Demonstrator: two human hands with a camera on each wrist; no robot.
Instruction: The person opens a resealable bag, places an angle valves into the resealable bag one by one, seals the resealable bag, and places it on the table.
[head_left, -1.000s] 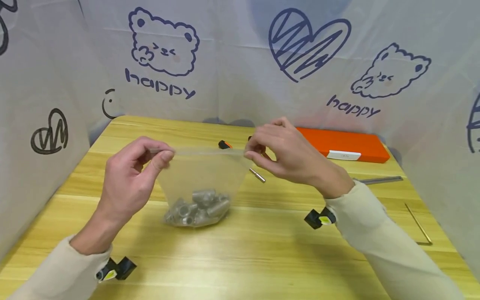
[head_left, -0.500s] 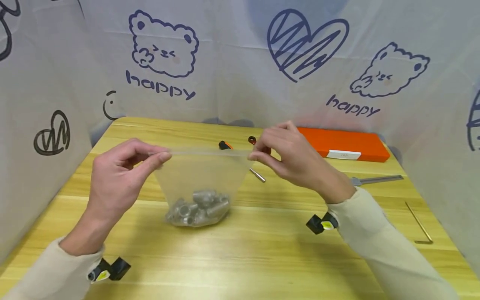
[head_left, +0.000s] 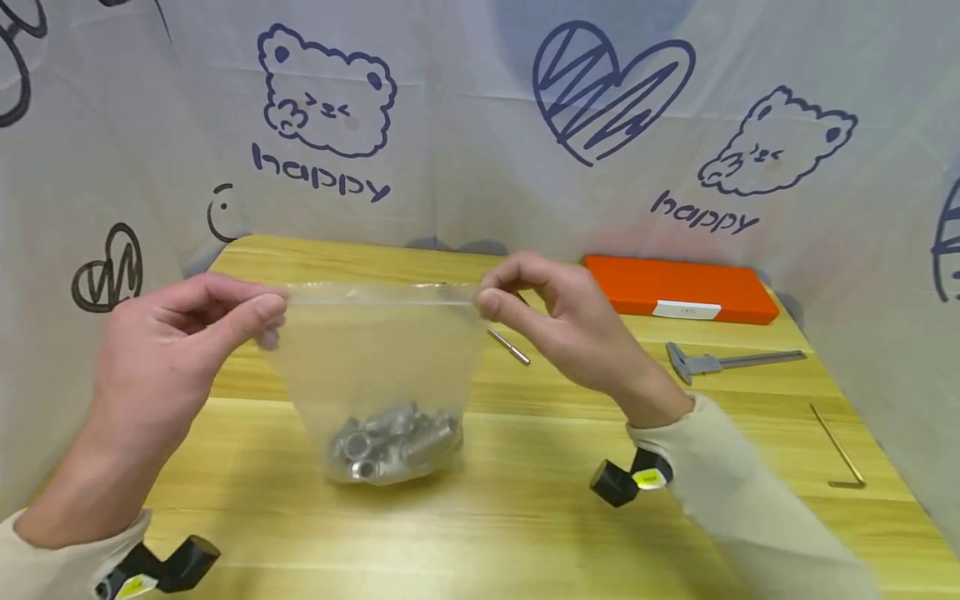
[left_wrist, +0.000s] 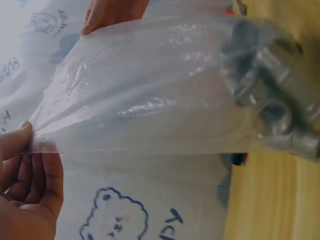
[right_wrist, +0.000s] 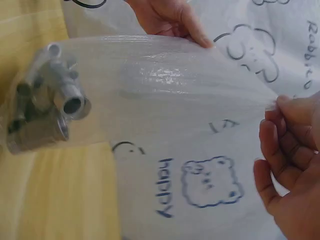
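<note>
A clear zip-top plastic bag [head_left: 382,358] hangs between the two hands, its top edge stretched nearly level. Several grey metal sockets [head_left: 393,446] lie bunched in its bottom; both wrist views show their hollow round ends through the film. The left hand [head_left: 161,358] pinches the bag's upper left corner between thumb and fingers. At the upper right corner the right hand [head_left: 573,333] pinches the film the same way. In the right wrist view the lower fingers [right_wrist: 272,150] of the right hand curl loosely, away from the plastic.
An orange case [head_left: 682,287] with a white label lies at the back right of the wooden table [head_left: 525,517]. A grey caliper [head_left: 731,362] and a hex key [head_left: 838,446] lie to the right. Behind the bag's right side is a thin metal rod [head_left: 508,346]. White drawn-on sheets surround the table.
The left hand has moved left and nearer the camera, pulling the bag's top wider. The right hand has shifted slightly left. The caliper's jaws have come into sight, and the sockets sit lower in view.
</note>
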